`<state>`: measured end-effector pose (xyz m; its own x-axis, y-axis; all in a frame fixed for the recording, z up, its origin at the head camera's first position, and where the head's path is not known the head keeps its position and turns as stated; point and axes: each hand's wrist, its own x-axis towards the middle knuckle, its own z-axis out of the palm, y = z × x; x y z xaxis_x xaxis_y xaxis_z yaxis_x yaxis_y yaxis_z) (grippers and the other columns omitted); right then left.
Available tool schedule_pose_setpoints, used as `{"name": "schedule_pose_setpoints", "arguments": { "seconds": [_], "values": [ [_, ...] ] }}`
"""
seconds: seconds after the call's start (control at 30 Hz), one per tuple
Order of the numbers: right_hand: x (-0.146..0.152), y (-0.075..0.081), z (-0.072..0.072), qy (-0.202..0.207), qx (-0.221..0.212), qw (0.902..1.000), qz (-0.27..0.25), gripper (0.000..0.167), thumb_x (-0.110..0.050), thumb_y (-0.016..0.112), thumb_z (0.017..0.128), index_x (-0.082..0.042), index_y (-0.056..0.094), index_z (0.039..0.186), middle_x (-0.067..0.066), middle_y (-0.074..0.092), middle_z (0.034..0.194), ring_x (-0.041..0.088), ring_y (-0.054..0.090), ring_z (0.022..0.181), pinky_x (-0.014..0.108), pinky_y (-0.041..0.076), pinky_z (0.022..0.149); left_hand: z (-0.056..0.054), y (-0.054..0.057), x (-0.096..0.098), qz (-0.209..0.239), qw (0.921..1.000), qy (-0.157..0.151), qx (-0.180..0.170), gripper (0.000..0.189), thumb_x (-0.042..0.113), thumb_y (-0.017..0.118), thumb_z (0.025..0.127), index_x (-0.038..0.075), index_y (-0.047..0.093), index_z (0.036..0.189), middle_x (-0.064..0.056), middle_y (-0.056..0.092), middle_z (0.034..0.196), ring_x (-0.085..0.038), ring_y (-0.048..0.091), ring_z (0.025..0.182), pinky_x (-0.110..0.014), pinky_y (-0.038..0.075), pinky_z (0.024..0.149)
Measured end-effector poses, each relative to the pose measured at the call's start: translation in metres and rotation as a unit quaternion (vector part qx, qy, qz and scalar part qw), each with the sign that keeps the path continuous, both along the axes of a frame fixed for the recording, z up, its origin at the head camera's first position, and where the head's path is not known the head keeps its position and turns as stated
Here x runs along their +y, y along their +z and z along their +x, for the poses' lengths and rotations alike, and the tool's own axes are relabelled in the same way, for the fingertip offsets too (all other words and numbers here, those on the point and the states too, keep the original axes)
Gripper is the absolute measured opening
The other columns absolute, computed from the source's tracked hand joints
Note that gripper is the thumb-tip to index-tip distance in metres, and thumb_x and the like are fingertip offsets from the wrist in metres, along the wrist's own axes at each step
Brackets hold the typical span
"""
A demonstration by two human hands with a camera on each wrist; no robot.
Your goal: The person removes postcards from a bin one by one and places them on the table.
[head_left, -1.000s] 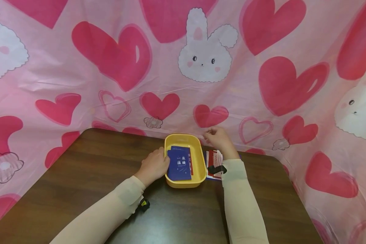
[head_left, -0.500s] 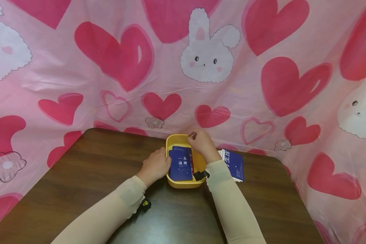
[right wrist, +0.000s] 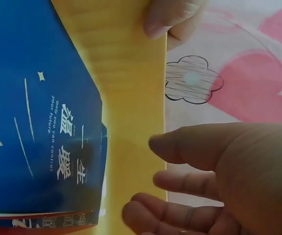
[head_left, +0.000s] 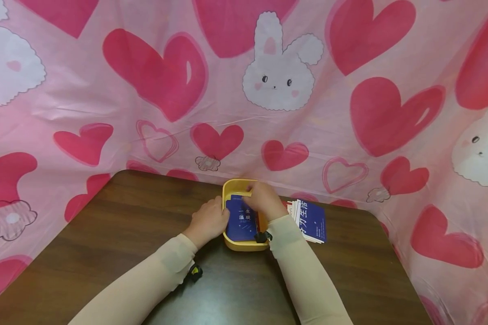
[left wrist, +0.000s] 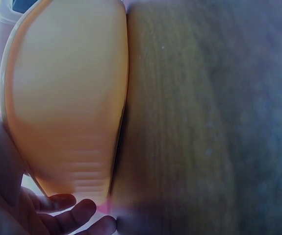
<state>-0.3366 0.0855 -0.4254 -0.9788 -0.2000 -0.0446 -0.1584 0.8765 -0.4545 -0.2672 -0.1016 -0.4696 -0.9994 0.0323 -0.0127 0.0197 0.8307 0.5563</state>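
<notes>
A yellow plastic bin (head_left: 246, 247) stands on the table with blue booklets (head_left: 236, 229) in it, the top one printed with white characters. My left hand (head_left: 207, 218) grips its left side, the thumb at the rim and the fingers (left wrist: 72, 215) curled round the outer wall in the left wrist view. Over the bin's back right part is my right hand (head_left: 265, 198), holding nothing. In the right wrist view its fingers are loosely bent and apart from the thumb, close above the top blue booklet (right wrist: 28, 122). A red booklet edge shows below that one.
Right of the bin, partly behind the right forearm, lies a fanned stack of blue, white and red booklets (head_left: 315, 221). The brown wooden table (head_left: 105, 253) reaches back to a pink heart-and-rabbit curtain (head_left: 223, 104).
My right hand has moved left from beside the bin to over it, then lower toward the blue booklets, uncovering the stack on the right. The left hand keeps its grip on the bin.
</notes>
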Motion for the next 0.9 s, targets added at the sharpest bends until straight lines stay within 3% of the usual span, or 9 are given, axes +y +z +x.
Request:
{"name": "schedule_pose_setpoints", "arguments": {
  "seconds": [0.23,0.5,0.77,0.9],
  "values": [
    [0.0020,-0.0057,0.0030,0.006,-0.031,0.9995,0.009,0.056,-0.033,0.095,0.093,-0.007,0.075,0.138,0.008,0.080,0.113,0.027,0.075,0.100,0.050,0.067,0.100,-0.0001,0.0005,-0.0006,0.000,1.0000,0.002,-0.005,0.043,0.037,0.052,0.116,0.003,0.060,0.142,-0.017,0.071,0.124,-0.038,0.072,0.118,-0.069,0.057,0.099],
    [0.0021,-0.0073,0.0069,0.027,-0.062,0.9970,0.037,0.065,-0.034,0.104,0.082,-0.008,0.076,0.134,0.006,0.081,0.109,0.025,0.077,0.097,0.053,0.067,0.101,0.0006,0.0009,0.0008,0.003,1.0000,0.002,-0.008,0.043,0.037,0.052,0.116,0.004,0.059,0.143,-0.016,0.071,0.123,-0.037,0.071,0.117,-0.068,0.057,0.100],
    [0.0015,-0.0080,0.0054,0.046,-0.070,0.9935,0.077,0.058,-0.032,0.104,0.082,-0.008,0.076,0.127,0.007,0.079,0.107,0.024,0.074,0.095,0.051,0.066,0.101,0.0007,0.0002,0.0009,0.001,1.0000,0.003,-0.004,0.042,0.036,0.052,0.116,0.004,0.059,0.142,-0.016,0.071,0.123,-0.038,0.071,0.118,-0.069,0.056,0.099],
    [0.0010,-0.0076,0.0050,0.045,-0.072,0.9939,0.069,0.067,-0.029,0.103,0.083,-0.006,0.073,0.138,0.010,0.080,0.119,0.028,0.076,0.107,0.054,0.063,0.110,0.0006,0.0007,0.0005,0.003,1.0000,0.001,-0.004,0.043,0.036,0.051,0.116,0.003,0.059,0.143,-0.017,0.071,0.123,-0.038,0.071,0.118,-0.070,0.056,0.100]
  ]
}}
